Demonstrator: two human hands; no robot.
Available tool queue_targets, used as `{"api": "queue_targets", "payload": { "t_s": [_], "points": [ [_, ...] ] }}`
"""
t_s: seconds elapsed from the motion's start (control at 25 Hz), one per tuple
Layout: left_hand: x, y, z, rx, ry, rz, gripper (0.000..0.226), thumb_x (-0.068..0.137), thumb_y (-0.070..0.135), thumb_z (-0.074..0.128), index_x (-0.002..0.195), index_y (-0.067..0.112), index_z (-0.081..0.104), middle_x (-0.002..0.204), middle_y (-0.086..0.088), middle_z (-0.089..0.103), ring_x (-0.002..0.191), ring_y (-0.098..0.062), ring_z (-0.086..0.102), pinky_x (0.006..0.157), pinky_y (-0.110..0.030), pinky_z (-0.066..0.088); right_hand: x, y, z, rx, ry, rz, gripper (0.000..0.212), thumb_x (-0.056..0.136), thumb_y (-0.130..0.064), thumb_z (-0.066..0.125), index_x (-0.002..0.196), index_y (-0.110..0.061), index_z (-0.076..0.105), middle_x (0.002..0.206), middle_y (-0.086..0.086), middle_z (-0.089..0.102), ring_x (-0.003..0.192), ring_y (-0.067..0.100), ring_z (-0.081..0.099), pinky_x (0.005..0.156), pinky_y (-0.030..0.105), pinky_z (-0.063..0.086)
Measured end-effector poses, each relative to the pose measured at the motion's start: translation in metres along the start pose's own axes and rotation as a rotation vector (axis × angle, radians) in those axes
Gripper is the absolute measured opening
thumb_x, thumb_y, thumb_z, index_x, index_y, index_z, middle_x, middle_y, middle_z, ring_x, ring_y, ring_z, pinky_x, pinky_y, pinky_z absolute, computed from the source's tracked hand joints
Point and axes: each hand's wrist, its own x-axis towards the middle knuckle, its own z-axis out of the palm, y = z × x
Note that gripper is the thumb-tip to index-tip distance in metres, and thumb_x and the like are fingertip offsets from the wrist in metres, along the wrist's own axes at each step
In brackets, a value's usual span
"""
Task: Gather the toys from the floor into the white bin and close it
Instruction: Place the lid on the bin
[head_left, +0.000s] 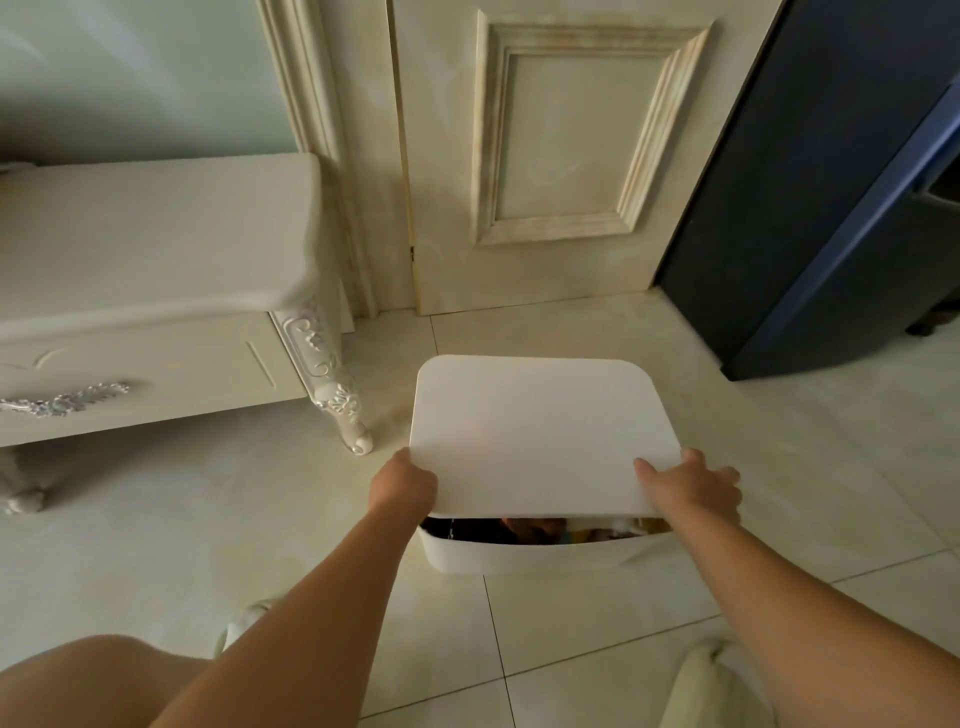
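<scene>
The white bin (519, 556) stands on the tiled floor in front of me. Over it I hold the flat white lid (535, 431), its near edge tilted up above the rim. My left hand (402, 486) grips the lid's near left corner. My right hand (693, 488) grips the near right corner, thumb on top. Through the gap under the lid, toys (550, 530) show inside the bin, brown and pale shapes that I cannot tell apart.
A cream cabinet with carved legs (332, 384) stands to the left, close to the bin. A closed cream door (545, 156) is behind. A dark blue cabinet (810, 208) stands at the right. My knee (93, 675) is at the lower left, pale slippers (701, 686) near my feet.
</scene>
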Motion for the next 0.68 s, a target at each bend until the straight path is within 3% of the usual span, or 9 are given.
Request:
{"api": "queue_targets", "payload": {
  "t_s": [0.16, 0.28, 0.36, 0.48, 0.68],
  "points": [
    [-0.008, 0.002, -0.003, 0.024, 0.042, 0.001, 0.039, 0.091, 0.026, 0.053, 0.127, 0.014, 0.058, 0.113, -0.013, 0.068, 0.103, -0.036, 0.065, 0.087, -0.042, 0.055, 0.0, 0.007, 0.002, 0.003, 0.015, 0.007, 0.065, 0.086, -0.054, 0.057, 0.136, -0.016, 0.042, 0.132, 0.018, 0.034, 0.117, 0.036, 0.041, 0.087, 0.043, 0.045],
    [-0.015, 0.008, -0.005, 0.033, 0.044, -0.019, 0.023, 0.09, 0.022, 0.054, 0.104, 0.008, 0.065, 0.09, -0.011, 0.067, 0.087, -0.035, 0.065, 0.079, -0.039, 0.056, 0.002, 0.005, 0.003, 0.139, -0.049, 0.054, 0.074, 0.084, -0.052, 0.061, 0.142, -0.014, 0.035, 0.136, 0.018, 0.035, 0.121, 0.039, 0.042, 0.092, 0.047, 0.044],
    [-0.015, 0.009, -0.005, 0.032, 0.032, -0.043, 0.026, 0.088, 0.024, 0.055, 0.095, 0.001, 0.066, 0.084, -0.013, 0.067, 0.08, -0.034, 0.064, 0.078, -0.04, 0.058, 0.005, 0.002, 0.002, 0.25, -0.076, 0.066, 0.076, 0.082, -0.048, 0.067, 0.139, -0.006, 0.039, 0.136, 0.019, 0.04, 0.119, 0.04, 0.049, 0.095, 0.048, 0.047],
    [-0.008, 0.008, -0.004, 0.013, 0.037, -0.081, 0.03, 0.086, 0.025, 0.056, 0.101, 0.0, 0.063, 0.093, -0.016, 0.069, 0.089, -0.037, 0.067, 0.079, -0.044, 0.059, 0.006, 0.002, -0.002, 0.269, -0.029, 0.0, 0.067, 0.078, -0.039, 0.073, 0.127, 0.0, 0.051, 0.129, 0.018, 0.048, 0.111, 0.04, 0.056, 0.09, 0.045, 0.052],
    [-0.012, 0.009, -0.01, -0.145, 0.009, -0.174, 0.025, 0.083, 0.007, 0.051, 0.106, -0.003, 0.056, 0.092, -0.018, 0.063, 0.074, -0.032, 0.061, 0.074, -0.048, 0.058, -0.001, 0.009, -0.002, 0.276, -0.027, 0.014, 0.067, 0.079, -0.036, 0.074, 0.131, -0.004, 0.046, 0.131, 0.018, 0.042, 0.116, 0.038, 0.051, 0.087, 0.042, 0.048]
  ]
}}
